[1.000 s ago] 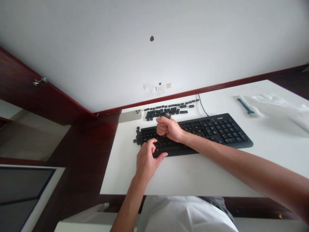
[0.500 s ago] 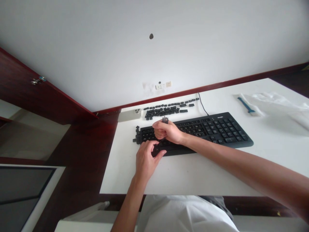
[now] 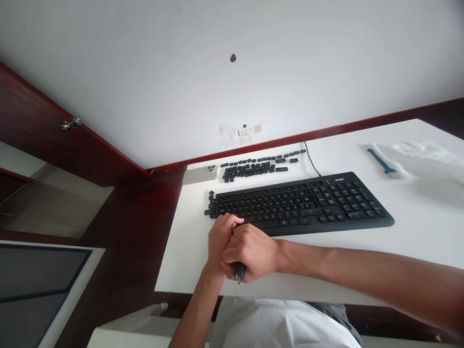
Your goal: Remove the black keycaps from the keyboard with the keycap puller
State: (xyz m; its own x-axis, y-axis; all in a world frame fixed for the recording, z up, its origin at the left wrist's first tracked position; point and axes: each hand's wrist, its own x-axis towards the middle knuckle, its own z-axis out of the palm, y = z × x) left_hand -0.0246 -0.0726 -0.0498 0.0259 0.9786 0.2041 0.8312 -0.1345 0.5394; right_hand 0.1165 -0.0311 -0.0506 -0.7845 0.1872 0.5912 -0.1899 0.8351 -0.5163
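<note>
The right hand [image 3: 250, 253] and left hand [image 3: 219, 239] have drawn back off the black keyboard [image 3: 300, 205] toward the front edge of the white desk [image 3: 188, 261], pressed together, the right curled over the left and clenching a small black object [image 3: 238, 273] that pokes out below the fingers, its shape mostly hidden.

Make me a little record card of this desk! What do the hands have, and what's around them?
Right hand: the right hand curled around a small black object
Left hand: the left hand touching the right hand
Nearest: black computer keyboard
Also on desk: loose black keycaps, smartphone, blue tool
Desk: white desk
</note>
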